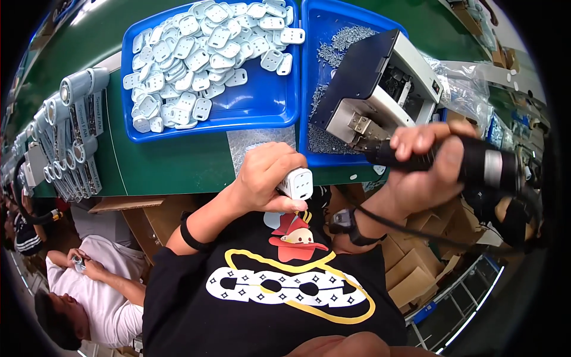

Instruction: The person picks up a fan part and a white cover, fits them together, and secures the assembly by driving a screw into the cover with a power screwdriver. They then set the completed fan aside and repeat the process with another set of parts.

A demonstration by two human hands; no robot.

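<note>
Pale blue-white plastic casing (297,183), one piece: in your left hand (267,175), in front of your chest near the table's edge, its end with small holes turned up toward you. Grip: fingers wrapped over the top, thumb pressed along the lower side.

Black powered screwdriver (491,168), one, corded: in your right hand (431,157), fingers closed around the barrel, which lies nearly level. Its front end is at the metal bracket (360,124) of a black-and-white screw feeder (351,71); blur and overlap hide whether the two touch.

Blue tray (267,107), left: heaped with pale plates (220,38), rounded and holed. Second blue tray (304,71), just beside it: loose metal screws (351,37), the feeder standing over it.

Green table (122,172): bears both trays; a sheet of bubble wrap (259,141) by the left tray's near edge; pale-headed parts (71,137) in rows at far left.

Cardboard boxes (416,262): below, to your right. Co-worker in a white shirt (113,285): lower left, both hands at a small object.
</note>
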